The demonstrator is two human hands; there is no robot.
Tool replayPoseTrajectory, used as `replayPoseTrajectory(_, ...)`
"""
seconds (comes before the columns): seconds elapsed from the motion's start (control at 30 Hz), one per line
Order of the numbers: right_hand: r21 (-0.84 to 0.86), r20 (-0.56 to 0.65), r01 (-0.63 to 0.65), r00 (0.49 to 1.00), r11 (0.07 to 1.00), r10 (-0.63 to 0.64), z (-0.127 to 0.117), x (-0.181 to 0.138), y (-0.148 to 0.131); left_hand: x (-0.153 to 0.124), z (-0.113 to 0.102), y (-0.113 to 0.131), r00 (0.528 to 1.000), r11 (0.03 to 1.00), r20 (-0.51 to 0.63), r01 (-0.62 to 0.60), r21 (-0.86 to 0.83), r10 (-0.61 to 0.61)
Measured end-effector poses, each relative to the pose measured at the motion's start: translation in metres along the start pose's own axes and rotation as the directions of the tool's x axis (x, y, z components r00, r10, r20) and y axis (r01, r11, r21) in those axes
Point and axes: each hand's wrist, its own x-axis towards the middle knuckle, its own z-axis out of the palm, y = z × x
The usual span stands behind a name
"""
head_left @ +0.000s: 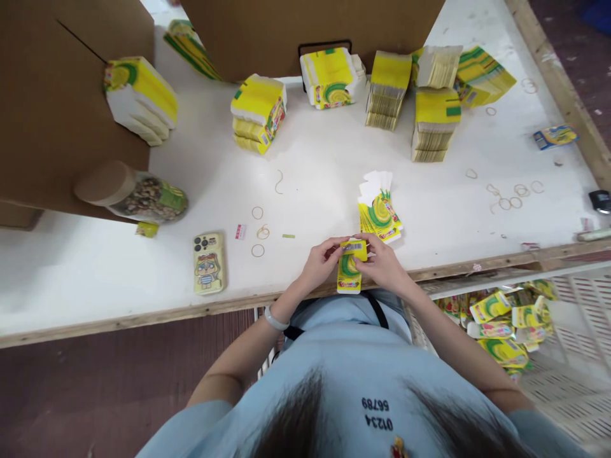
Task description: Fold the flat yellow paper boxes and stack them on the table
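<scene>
Near the front edge of the white table, a small yellow-and-green printed carton (350, 280) is held between my two hands. My left hand (323, 262) pinches its upper left side. My right hand (383, 262) grips its upper right side, fingers bent over the top near the barcode. The carton looks flat or thin; whether anything is inside cannot be seen. Just beyond my hands lies a fanned pile of flat yellow cartons (380, 216) with white flaps.
Bundled carton stacks (434, 124) line the back against a cardboard box (315, 25). A phone (209, 270), a jar (157, 198) and rubber bands (515, 197) lie around. Below the table's right side, a white crate (582, 318) holds several loose yellow cartons.
</scene>
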Motion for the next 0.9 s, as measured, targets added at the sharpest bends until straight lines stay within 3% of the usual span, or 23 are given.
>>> replayPoseTrajectory(0.1,-0.059,0.006,0.074,0.997,0.996,-0.074,-0.001,-0.004,0.0,-0.001,-0.001,0.001,1.0,1.0,-0.004,0.009,0.002,-0.009)
replayPoseTrajectory(0.27,-0.073,0.12,0.159,0.981,0.985,-0.15,-0.012,-0.011,0.0,-0.004,-0.003,0.005,1.0,0.998,0.025,0.001,0.07,-0.003)
replayPoseTrajectory(0.3,-0.117,0.103,0.18,0.98,0.977,-0.168,-0.019,-0.008,0.001,-0.004,-0.004,0.005,0.999,0.996,0.032,0.001,0.088,-0.004)
replayPoseTrajectory(0.37,-0.296,-0.06,0.184,0.976,0.937,-0.211,-0.035,0.006,0.003,-0.001,-0.008,0.007,1.0,0.992,0.012,0.011,0.125,-0.013)
replayPoseTrajectory(0.47,-0.593,-0.395,-0.053,0.889,0.803,-0.233,-0.062,0.039,0.009,0.009,-0.022,0.012,0.991,0.971,-0.127,-0.017,0.237,0.049)
replayPoseTrajectory(0.53,-0.688,-0.42,-0.223,0.898,0.69,-0.129,-0.076,0.059,0.013,0.015,-0.033,0.016,0.955,0.924,-0.233,-0.087,0.373,0.184)
replayPoseTrajectory(0.63,-0.745,-0.342,-0.27,0.94,0.611,-0.002,-0.084,0.07,0.013,0.017,-0.041,0.025,0.88,0.836,-0.298,-0.175,0.521,0.37)
replayPoseTrajectory(0.73,-0.619,-0.391,-0.18,0.915,0.764,-0.101,-0.078,0.058,0.009,0.01,-0.03,0.032,0.89,0.88,-0.289,-0.211,0.426,0.353)
replayPoseTrajectory(0.83,-0.284,-0.475,-0.015,0.871,0.959,-0.127,-0.06,0.034,0.005,0.006,-0.004,0.033,0.971,0.981,-0.179,-0.135,0.139,0.159)
replayPoseTrajectory(0.9,-0.092,-0.497,0.058,0.862,0.994,-0.096,-0.042,0.019,0.003,0.006,0.012,0.032,0.996,0.998,-0.061,-0.068,0.019,0.069)
